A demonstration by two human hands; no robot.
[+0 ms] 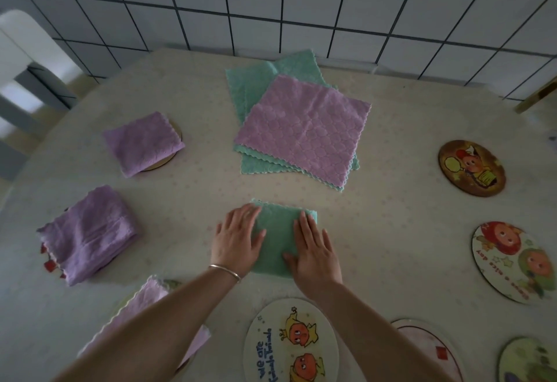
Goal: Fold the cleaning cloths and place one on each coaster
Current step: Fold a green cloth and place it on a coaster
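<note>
While three folded purple cloths already sit on coasters along the left side of the table (391,152), one toward the far left (141,143), one at the left edge (87,234) and one at the near-left corner partly behind the forearm (144,306), the fourth is in hand. Near the middle of the near side, the left hand (236,240) and right hand (315,252) press flat, fingers straight and together, on a folded green cloth (277,231) lying on the bare table. Beyond it, toward the far edge, the unfolded stack (301,128) waits, a purple cloth over green ones. To the right, five coasters are bare: a near one (289,342), two at the near-right corner (428,348) (527,360), and two along the right edge (512,264) (471,167). By my judgement, under half is done.
</note>
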